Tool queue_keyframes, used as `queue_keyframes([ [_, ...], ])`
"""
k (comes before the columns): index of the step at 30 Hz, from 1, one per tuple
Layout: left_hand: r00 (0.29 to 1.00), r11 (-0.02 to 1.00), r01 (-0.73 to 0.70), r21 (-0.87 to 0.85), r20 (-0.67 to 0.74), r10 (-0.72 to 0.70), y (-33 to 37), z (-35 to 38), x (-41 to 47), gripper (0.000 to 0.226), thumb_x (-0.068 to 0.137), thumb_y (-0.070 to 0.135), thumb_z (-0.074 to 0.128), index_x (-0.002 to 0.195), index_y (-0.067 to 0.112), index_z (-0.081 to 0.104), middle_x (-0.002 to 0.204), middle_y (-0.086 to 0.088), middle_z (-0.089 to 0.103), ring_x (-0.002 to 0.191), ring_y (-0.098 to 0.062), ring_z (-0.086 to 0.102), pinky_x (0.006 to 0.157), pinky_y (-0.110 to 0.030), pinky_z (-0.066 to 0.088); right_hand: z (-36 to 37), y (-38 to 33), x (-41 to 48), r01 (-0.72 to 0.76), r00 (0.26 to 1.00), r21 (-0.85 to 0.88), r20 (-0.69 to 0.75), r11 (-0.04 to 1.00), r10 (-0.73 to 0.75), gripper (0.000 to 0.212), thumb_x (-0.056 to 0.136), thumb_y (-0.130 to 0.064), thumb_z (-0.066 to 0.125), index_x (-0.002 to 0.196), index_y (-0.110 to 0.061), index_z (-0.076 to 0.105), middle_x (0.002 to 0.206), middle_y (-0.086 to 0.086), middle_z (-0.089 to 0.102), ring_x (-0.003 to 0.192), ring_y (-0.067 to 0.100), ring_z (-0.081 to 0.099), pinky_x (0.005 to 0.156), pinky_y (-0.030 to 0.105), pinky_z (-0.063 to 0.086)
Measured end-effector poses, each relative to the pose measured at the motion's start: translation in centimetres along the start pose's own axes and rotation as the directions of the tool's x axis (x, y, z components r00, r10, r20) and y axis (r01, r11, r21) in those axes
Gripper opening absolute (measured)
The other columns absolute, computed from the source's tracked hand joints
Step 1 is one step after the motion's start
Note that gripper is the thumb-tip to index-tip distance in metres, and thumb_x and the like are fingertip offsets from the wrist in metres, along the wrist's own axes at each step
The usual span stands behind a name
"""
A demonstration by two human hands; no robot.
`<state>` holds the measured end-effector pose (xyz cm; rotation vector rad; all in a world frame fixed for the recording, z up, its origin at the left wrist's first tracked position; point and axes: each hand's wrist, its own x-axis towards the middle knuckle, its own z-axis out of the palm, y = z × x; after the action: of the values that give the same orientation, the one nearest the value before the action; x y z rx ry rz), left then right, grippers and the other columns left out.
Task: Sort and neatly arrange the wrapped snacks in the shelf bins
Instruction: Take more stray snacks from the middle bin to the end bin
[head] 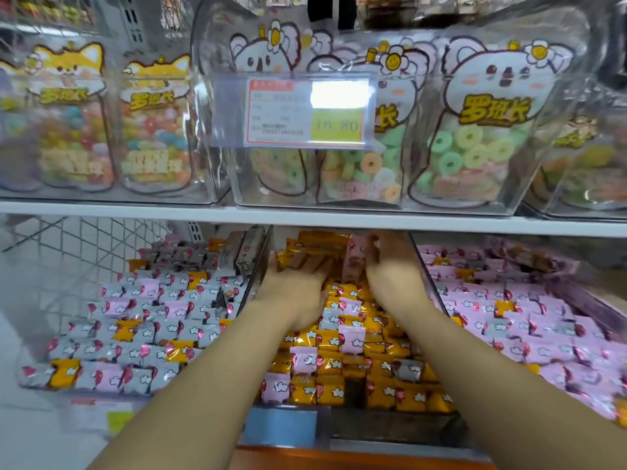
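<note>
Sorting is partway through at the middle bin (390,429), lower centre of the frame, where yellow snacks (383,395) dominate but pink strays (351,339) and a grey one (407,369) lie among them. Both hands reach to the back of that bin, under the shelf edge (305,220). The left hand (295,286) lies flat, fingers straight, resting on yellow packets. The right hand (393,273) is set against an upright pink packet (354,262); blur hides its fingers, so I cannot tell whether they clamp the packet or only touch it. At lower left the left bin (101,400) holds mostly grey snacks (142,334), and at lower right the right bin (431,283) holds mostly pink snacks (509,320), each with odd colours mixed in. The next move, I judge, calls for lifting that pink packet clear and carrying it to the right bin without upsetting the yellow rows.
</note>
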<state>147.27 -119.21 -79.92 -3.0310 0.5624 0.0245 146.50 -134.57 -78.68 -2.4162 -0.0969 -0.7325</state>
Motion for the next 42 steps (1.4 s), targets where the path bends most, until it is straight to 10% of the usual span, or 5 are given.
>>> queue_keyframes([
  [7,0.973,0.992,0.019,-0.123,-0.227,-0.047,2.9,-1.6,-1.8,0.052,0.098,0.038,0.035,0.146,0.027,0.019,0.153,0.001,0.024,0.141,-0.023,0.019,0.113,-0.052,0.012,-5.3,-0.8,-4.9,-0.17,0.985,0.506,0.098,0.845,0.14,0.025,0.099,-0.013,0.035,0.087,-0.032,0.044,0.082,0.002,0.063,0.076,0.018,0.068,0.068,0.039,0.057],
  [13,0.926,0.934,-0.174,-0.313,-0.373,0.047,10.0,-3.9,-3.4,0.054,0.093,0.028,0.05,0.142,0.029,0.029,0.137,-0.001,0.045,0.125,-0.023,0.042,0.102,-0.036,0.03,-11.3,0.6,-8.7,-0.078,0.994,0.614,0.106,0.786,0.015,0.008,0.091,-0.014,0.055,0.091,-0.019,0.049,0.098,-0.018,0.063,0.064,0.002,0.059,0.06,0.021,0.049],
  [23,0.92,0.897,-0.317,-0.306,-0.331,0.212,17.2,-3.7,-1.2,0.038,0.094,0.018,0.05,0.132,0.026,0.052,0.136,0.004,0.049,0.124,-0.017,0.046,0.106,-0.039,0.034,-17.5,11.5,-8.8,-0.026,0.999,-0.002,-0.035,1.0,0.026,0.023,0.083,-0.008,0.065,0.103,-0.017,0.071,0.118,-0.006,0.059,0.104,0.009,0.057,0.08,0.009,0.036],
  [33,0.944,0.941,-0.25,-0.23,-0.274,0.184,21.3,-3.1,3.8,0.03,0.094,0.017,0.047,0.12,0.025,0.06,0.12,-0.003,0.062,0.107,-0.024,0.058,0.087,-0.033,0.048,-18.1,17.6,-6.8,-0.001,0.959,-0.51,0.244,0.86,0.146,0.059,0.089,-0.012,0.047,0.143,-0.033,0.034,0.146,-0.001,0.036,0.136,0.022,0.03,0.111,0.046,0.021],
  [42,0.989,0.959,-0.096,-0.266,-0.133,0.062,24.4,-2.7,11.2,0.027,0.096,0.023,0.047,0.116,0.032,0.062,0.121,-0.002,0.063,0.098,-0.025,0.063,0.087,-0.035,0.051,-17.7,18.9,-7.3,-0.012,0.98,-0.542,0.163,0.84,0.119,0.072,0.079,-0.008,0.063,0.141,-0.035,0.038,0.141,-0.009,0.046,0.135,0.019,0.035,0.114,0.047,0.015],
])
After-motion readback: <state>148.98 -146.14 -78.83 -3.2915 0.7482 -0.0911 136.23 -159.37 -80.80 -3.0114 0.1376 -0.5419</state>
